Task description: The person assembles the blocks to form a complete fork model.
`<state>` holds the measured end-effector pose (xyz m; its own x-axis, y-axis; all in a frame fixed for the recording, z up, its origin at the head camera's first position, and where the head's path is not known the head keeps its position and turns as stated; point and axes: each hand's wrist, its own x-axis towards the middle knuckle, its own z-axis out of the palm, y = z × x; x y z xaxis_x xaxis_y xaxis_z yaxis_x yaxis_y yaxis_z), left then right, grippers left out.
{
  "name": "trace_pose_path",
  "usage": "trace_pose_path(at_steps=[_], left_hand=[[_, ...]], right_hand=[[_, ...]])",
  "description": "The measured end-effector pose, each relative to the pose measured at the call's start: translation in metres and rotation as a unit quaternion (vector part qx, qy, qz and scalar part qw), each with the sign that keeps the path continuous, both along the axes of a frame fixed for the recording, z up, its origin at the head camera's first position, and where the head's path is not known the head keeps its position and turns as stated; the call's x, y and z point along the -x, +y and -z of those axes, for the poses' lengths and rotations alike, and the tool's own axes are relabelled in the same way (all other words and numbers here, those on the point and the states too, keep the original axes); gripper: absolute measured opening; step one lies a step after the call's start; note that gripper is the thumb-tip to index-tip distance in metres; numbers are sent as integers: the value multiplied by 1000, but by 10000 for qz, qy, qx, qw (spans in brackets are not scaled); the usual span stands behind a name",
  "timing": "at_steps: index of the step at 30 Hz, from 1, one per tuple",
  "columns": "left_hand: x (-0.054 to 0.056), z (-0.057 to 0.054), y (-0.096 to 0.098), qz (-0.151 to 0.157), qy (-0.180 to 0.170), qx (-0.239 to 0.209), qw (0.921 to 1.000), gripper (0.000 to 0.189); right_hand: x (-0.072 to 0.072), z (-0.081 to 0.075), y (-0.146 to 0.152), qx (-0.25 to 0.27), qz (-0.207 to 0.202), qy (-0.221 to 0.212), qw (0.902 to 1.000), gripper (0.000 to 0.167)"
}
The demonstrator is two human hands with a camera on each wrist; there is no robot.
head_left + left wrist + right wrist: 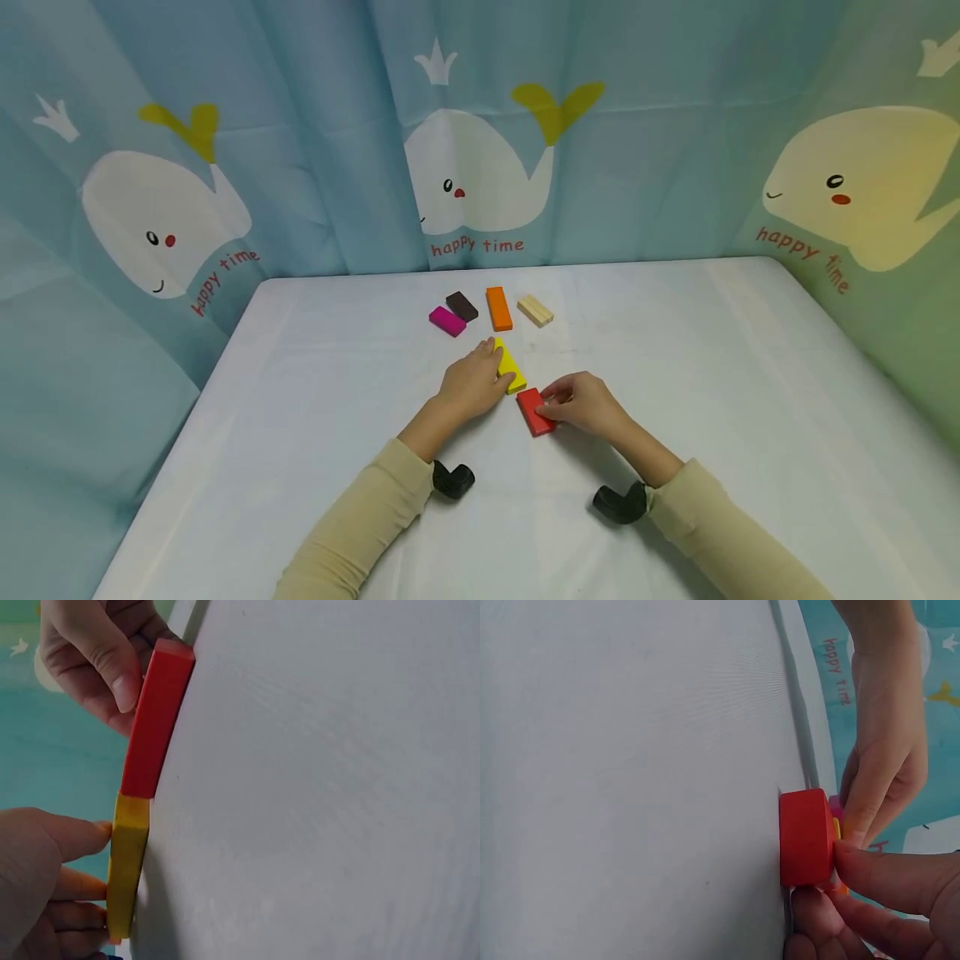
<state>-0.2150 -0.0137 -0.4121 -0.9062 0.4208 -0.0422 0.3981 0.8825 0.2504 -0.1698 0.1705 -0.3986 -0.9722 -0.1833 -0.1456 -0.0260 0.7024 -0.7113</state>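
Red block [528, 405] in pinch of right hand [588, 406], with yellow block [512, 364] just beyond that grip against spread left hand [471, 383], perhaps to prevent sliding.

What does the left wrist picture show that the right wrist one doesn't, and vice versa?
Only the left wrist view: the long sides of the red block and yellow block.
Only the right wrist view: red "happy time" lettering on the curtain.
Both: the left hand, right hand, white tabletop, curtain and both blocks, the yellow one just a sliver in the right view.
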Motion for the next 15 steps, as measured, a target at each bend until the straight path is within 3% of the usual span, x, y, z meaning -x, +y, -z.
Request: trace_pose_path(at_steps=[15], left_hand=[[4,0,-5,396,60,205,9990,56]], right_hand=[[-9,1,-4,-33,42,-160,9999,23]])
